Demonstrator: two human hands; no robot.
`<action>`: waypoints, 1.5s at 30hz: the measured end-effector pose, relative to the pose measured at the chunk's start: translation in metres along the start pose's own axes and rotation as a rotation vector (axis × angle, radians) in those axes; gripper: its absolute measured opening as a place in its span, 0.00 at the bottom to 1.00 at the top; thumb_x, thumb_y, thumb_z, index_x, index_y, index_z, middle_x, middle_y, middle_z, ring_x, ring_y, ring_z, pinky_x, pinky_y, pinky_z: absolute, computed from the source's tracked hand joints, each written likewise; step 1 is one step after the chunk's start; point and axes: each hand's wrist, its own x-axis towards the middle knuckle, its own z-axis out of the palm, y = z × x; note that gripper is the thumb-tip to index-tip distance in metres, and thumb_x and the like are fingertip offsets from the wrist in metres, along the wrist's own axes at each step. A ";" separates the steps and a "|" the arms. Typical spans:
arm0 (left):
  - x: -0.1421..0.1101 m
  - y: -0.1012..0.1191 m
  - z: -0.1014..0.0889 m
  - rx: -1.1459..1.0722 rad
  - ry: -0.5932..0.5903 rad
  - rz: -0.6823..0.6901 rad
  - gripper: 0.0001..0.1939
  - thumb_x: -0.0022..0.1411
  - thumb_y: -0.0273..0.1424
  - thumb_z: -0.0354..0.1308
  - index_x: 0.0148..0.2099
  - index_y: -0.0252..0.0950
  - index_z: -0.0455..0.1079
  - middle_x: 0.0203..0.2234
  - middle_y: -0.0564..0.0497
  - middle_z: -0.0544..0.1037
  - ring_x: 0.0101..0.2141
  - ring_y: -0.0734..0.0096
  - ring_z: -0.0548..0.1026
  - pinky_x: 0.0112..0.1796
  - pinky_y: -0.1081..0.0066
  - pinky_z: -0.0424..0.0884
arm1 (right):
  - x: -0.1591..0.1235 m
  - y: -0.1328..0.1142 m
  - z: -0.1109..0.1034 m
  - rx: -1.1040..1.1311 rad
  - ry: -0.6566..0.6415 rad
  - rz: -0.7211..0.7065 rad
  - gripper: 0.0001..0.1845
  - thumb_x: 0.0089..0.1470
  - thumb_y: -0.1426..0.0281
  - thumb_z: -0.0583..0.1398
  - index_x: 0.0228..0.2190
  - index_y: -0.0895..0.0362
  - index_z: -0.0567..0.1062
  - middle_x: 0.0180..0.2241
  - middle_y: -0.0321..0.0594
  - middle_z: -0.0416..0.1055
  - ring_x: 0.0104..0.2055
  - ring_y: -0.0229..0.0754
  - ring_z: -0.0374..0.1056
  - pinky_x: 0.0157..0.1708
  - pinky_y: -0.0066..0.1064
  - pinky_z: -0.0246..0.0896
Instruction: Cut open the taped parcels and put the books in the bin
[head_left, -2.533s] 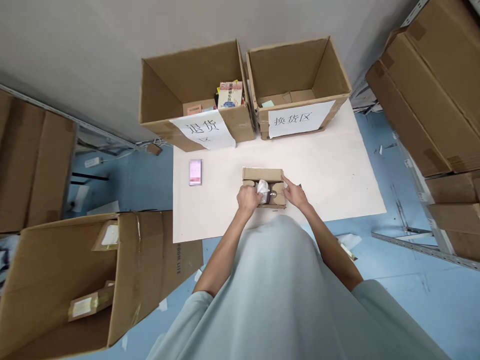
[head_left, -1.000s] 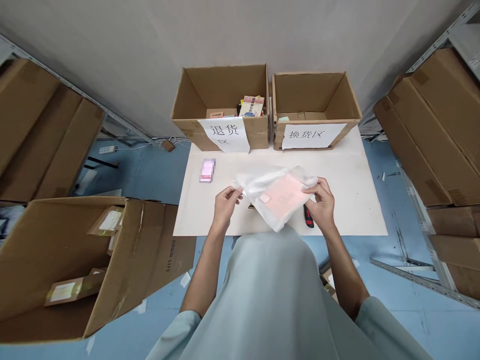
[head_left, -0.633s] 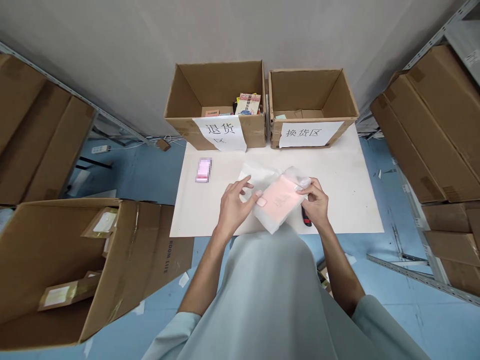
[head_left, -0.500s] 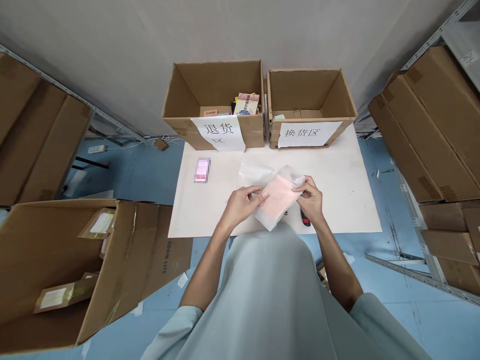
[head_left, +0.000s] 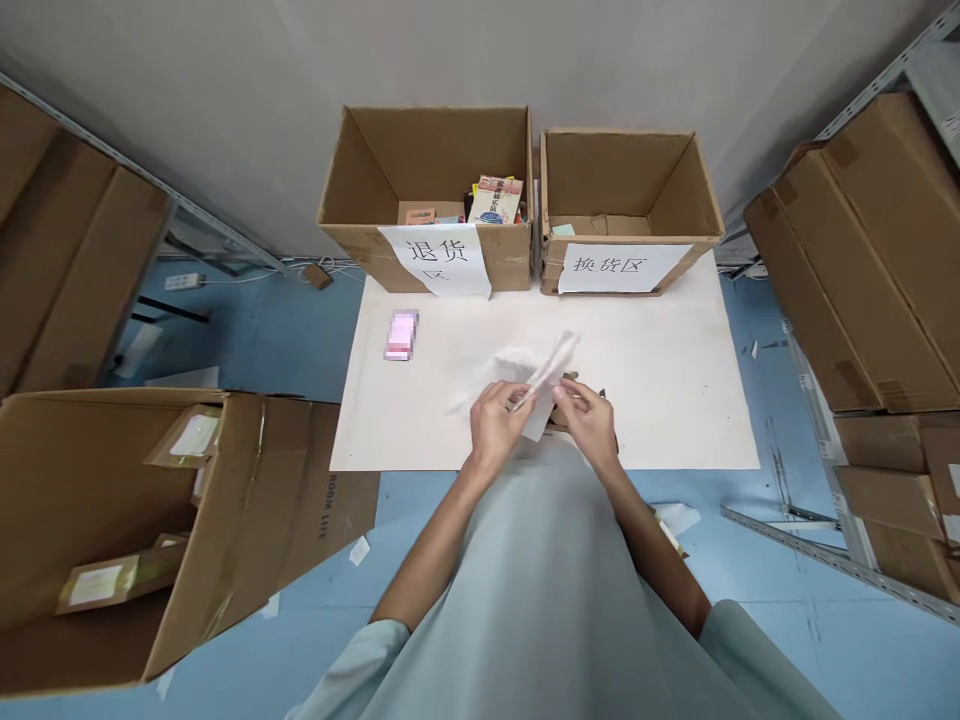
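A flat pale-pink item in thin whitish wrapping (head_left: 556, 362) is held above the white table, turned nearly edge-on. My left hand (head_left: 496, 422) is closed on its lower left side. On the right side, the fingers of my right hand (head_left: 590, 425) pinch the wrapping. A loose, see-through part of the wrapping spreads to the left, over the tabletop. Small brown pieces (head_left: 557, 417) show on the table between and behind my hands; I cannot make out what they are.
Two open cardboard boxes with paper signs stand at the table's back: the left box (head_left: 360, 245) contains books, the right box (head_left: 551, 265) a few flat things. A blurred pink object (head_left: 402, 335) lies on the table (head_left: 675, 400). A large carton (head_left: 247, 500) with parcels stands left.
The wrapped item has turned from its broad pink face to nearly edge-on. My right hand has moved left and down, nearer my left hand. The black-and-red tool is now mostly hidden.
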 end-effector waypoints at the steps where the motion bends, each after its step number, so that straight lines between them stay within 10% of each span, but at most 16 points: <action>1: -0.006 0.002 0.004 0.023 -0.027 0.049 0.07 0.73 0.36 0.66 0.44 0.42 0.85 0.38 0.47 0.86 0.41 0.58 0.81 0.48 0.62 0.75 | -0.004 -0.002 0.006 0.017 -0.006 0.024 0.27 0.61 0.44 0.69 0.47 0.53 0.83 0.46 0.49 0.86 0.47 0.56 0.85 0.50 0.44 0.82; 9: -0.024 0.009 0.023 -0.125 -0.158 0.139 0.11 0.73 0.38 0.67 0.54 0.43 0.83 0.51 0.44 0.86 0.53 0.55 0.83 0.57 0.58 0.78 | 0.006 0.009 -0.008 -0.022 0.050 0.075 0.22 0.60 0.45 0.65 0.32 0.50 0.74 0.33 0.42 0.82 0.39 0.52 0.81 0.39 0.38 0.78; 13: -0.007 0.000 0.016 -0.251 -0.001 -0.086 0.28 0.70 0.43 0.70 0.66 0.38 0.76 0.65 0.37 0.79 0.63 0.50 0.79 0.61 0.55 0.78 | 0.010 0.013 -0.028 0.126 -0.074 0.079 0.25 0.58 0.43 0.66 0.38 0.52 0.79 0.38 0.44 0.84 0.39 0.50 0.80 0.41 0.41 0.79; 19: 0.009 -0.012 0.004 -0.676 -0.352 -0.389 0.31 0.57 0.52 0.77 0.52 0.34 0.82 0.50 0.39 0.88 0.52 0.49 0.86 0.52 0.57 0.83 | 0.010 0.016 -0.037 0.156 -0.179 0.127 0.32 0.62 0.39 0.64 0.48 0.53 0.82 0.45 0.46 0.85 0.45 0.52 0.81 0.45 0.43 0.80; 24: 0.002 -0.005 0.017 -0.661 -0.267 -0.395 0.28 0.52 0.49 0.79 0.47 0.35 0.81 0.41 0.44 0.89 0.39 0.57 0.87 0.43 0.61 0.83 | 0.009 0.033 -0.024 0.087 0.008 0.105 0.44 0.58 0.39 0.67 0.64 0.53 0.72 0.53 0.52 0.82 0.47 0.50 0.81 0.44 0.40 0.80; 30: -0.001 -0.001 0.026 -0.738 -0.201 -0.364 0.31 0.47 0.47 0.82 0.44 0.38 0.73 0.42 0.46 0.87 0.39 0.62 0.86 0.40 0.67 0.80 | 0.002 0.040 -0.008 0.245 0.114 0.140 0.44 0.45 0.48 0.79 0.56 0.53 0.75 0.49 0.49 0.85 0.45 0.52 0.84 0.47 0.43 0.82; 38: 0.005 -0.002 0.002 -0.764 -0.176 -0.383 0.32 0.51 0.56 0.81 0.41 0.37 0.75 0.35 0.50 0.84 0.36 0.65 0.82 0.39 0.69 0.77 | 0.002 0.038 -0.021 0.241 -0.031 0.106 0.34 0.61 0.43 0.68 0.56 0.53 0.79 0.46 0.48 0.88 0.45 0.57 0.85 0.46 0.46 0.82; 45: 0.015 -0.002 -0.044 -0.808 0.014 -0.383 0.31 0.51 0.56 0.80 0.41 0.40 0.72 0.34 0.51 0.84 0.35 0.66 0.81 0.34 0.71 0.74 | 0.015 0.053 -0.025 -0.377 -0.029 0.000 0.31 0.66 0.53 0.60 0.63 0.55 0.76 0.52 0.53 0.85 0.48 0.57 0.82 0.51 0.47 0.77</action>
